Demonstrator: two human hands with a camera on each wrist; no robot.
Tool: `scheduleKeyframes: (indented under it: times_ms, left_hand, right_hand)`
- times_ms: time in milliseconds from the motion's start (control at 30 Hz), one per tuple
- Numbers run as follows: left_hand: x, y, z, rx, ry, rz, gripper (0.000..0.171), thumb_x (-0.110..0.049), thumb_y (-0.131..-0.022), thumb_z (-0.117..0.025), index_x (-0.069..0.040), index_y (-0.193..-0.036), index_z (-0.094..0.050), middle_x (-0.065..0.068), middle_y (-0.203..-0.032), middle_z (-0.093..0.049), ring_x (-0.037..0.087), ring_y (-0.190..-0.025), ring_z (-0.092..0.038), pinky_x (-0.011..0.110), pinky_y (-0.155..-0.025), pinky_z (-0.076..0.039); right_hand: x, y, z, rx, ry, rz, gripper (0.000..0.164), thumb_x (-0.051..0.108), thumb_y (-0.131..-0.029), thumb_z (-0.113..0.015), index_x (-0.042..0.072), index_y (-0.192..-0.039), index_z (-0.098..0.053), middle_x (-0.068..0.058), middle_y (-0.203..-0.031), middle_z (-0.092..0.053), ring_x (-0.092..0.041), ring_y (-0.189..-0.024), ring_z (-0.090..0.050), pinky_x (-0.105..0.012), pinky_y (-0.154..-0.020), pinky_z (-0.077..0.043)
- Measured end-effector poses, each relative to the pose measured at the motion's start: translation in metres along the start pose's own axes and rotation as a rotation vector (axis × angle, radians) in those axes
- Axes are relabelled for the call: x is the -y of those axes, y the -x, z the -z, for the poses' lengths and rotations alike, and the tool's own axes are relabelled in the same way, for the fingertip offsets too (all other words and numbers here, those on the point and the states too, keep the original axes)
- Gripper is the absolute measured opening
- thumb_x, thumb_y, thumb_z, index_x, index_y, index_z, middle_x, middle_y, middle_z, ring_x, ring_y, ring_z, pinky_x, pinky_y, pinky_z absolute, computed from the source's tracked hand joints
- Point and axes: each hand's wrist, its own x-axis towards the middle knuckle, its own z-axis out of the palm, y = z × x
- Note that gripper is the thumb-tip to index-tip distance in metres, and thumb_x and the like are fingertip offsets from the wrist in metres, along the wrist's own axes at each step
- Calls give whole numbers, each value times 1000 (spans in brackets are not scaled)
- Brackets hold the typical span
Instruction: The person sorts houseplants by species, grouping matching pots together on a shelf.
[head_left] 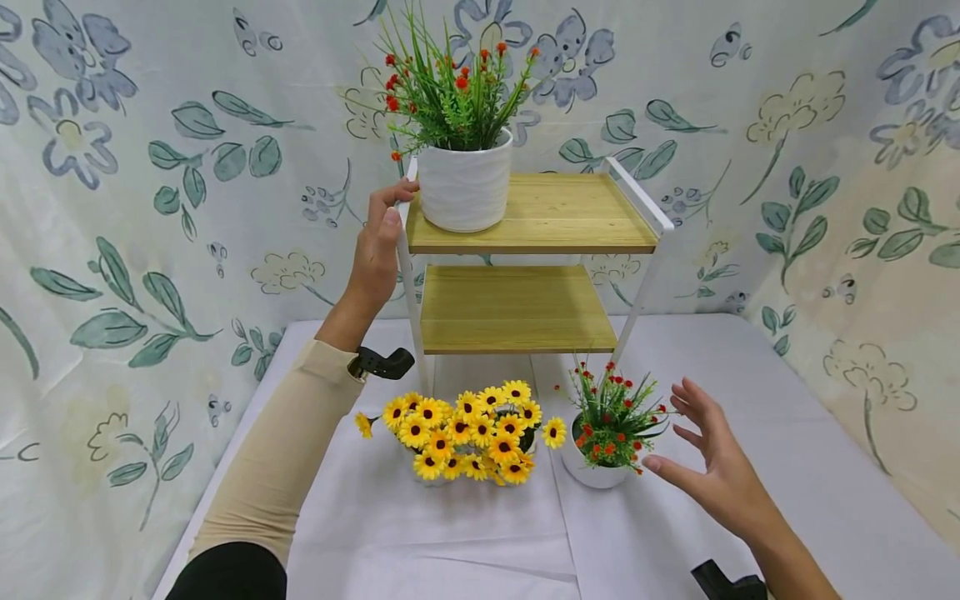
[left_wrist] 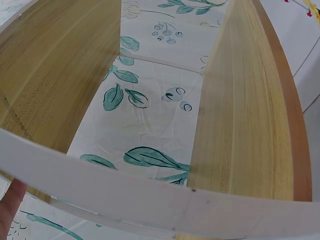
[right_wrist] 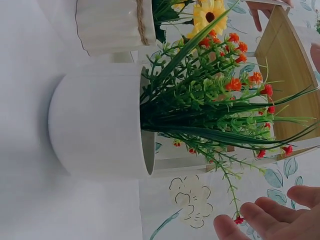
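My left hand [head_left: 377,250] is at the upper left corner of a two-tier shelf rack [head_left: 573,212], gripping its white side rail. In the left wrist view a finger [left_wrist: 11,202] presses against that rail [left_wrist: 125,187]. Beside this hand, a white pot with tall grass and red flowers [head_left: 465,187] stands on the top tier. My right hand [head_left: 723,467] hovers with spread fingers just right of a smaller white pot [head_left: 592,467] of grass and red flowers on the table. The right wrist view shows this pot [right_wrist: 100,122] upright, with the fingers near its stems.
Yellow sunflowers [head_left: 465,429] in pots stand left of the smaller pot, in front of the rack. A pot with a twine band [right_wrist: 115,25] shows beside it. The lower wooden tier [head_left: 517,308] is bare. A floral cloth [head_left: 187,208] hangs behind the white-covered table [head_left: 420,542].
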Motion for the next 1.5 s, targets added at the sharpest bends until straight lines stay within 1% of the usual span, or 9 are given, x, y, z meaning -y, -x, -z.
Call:
scheduleKeyframes:
  times_ms: [200, 400, 500, 733, 1133, 1200, 1267, 1400, 1500]
  left_hand:
    - [2, 1, 0, -11, 3, 4, 51, -28, -94, -27, 14, -122, -36, 26, -142, -39, 30, -140, -29, 39, -113, -22]
    - [2, 1, 1, -15, 2, 6, 51, -29, -94, -26, 12, -121, -35, 26, -143, -39, 26, -140, -29, 40, -114, -21]
    - [2, 1, 1, -14, 0, 7, 51, -29, -94, -26, 13, -121, -35, 26, -143, -39, 25, -140, -29, 37, -114, -20]
    - [2, 2, 0, -20, 6, 0, 50, -26, -94, -26, 15, -121, -36, 27, -142, -40, 30, -139, -30, 33, -113, -21]
    - [1, 1, -1, -14, 11, -8, 51, -27, -94, -26, 15, -120, -37, 29, -141, -40, 32, -139, -30, 43, -114, -20]
    - [1, 0, -2, -14, 9, -11, 51, -27, -94, -25, 15, -120, -37, 29, -141, -40, 32, -139, -30, 46, -114, -19]
    - [1, 0, -2, -14, 8, -14, 51, -28, -95, -26, 16, -120, -37, 29, -141, -40, 32, -139, -29, 47, -114, -19]
    - [1, 0, -2, -13, 7, -20, 51, -28, -95, -26, 16, -120, -36, 29, -141, -40, 32, -139, -30, 49, -114, -19]
    - [2, -1, -2, -8, 7, -25, 52, -27, -95, -25, 17, -120, -36, 28, -141, -40, 33, -139, -30, 50, -113, -20]
  right_hand:
    - [-5, 2, 2, -22, 36, -31, 108, 1, -74, -80, 23, -155, -11, -7, -154, -25, -4, -134, -29, -6, -94, -32]
    - [-9, 3, 1, -7, 11, -60, 106, 3, -77, -78, 23, -155, -8, -10, -154, -24, -6, -135, -29, -6, -93, -33]
    - [-13, 5, -1, 4, -6, -83, 107, 3, -79, -77, 24, -155, -4, -13, -154, -23, -11, -137, -29, -6, -93, -33]
    - [-22, 9, -11, 33, -20, -139, 111, 9, -80, -77, 26, -155, 3, -18, -154, -23, -40, -135, -28, -4, -91, -33]
    - [-34, 15, -27, 102, -26, -218, 110, 18, -80, -78, 18, -155, 2, -23, -152, -23, -43, -136, -29, -6, -90, -35]
    - [-34, 16, -28, 112, -25, -227, 110, 18, -80, -78, 17, -155, 2, -23, -152, -23, -43, -136, -28, -13, -93, -39]
    - [-34, 17, -29, 122, -19, -240, 111, 19, -80, -78, 18, -155, 4, -24, -152, -22, -44, -136, -27, -26, -98, -43]
    - [-33, 18, -30, 132, -25, -253, 111, 19, -81, -78, 17, -155, 5, -25, -152, -21, -44, -136, -26, -54, -98, -37]
    - [-34, 19, -32, 137, -19, -252, 111, 19, -80, -78, 13, -155, 3, -24, -152, -23, -44, -136, -27, -53, -99, -38]
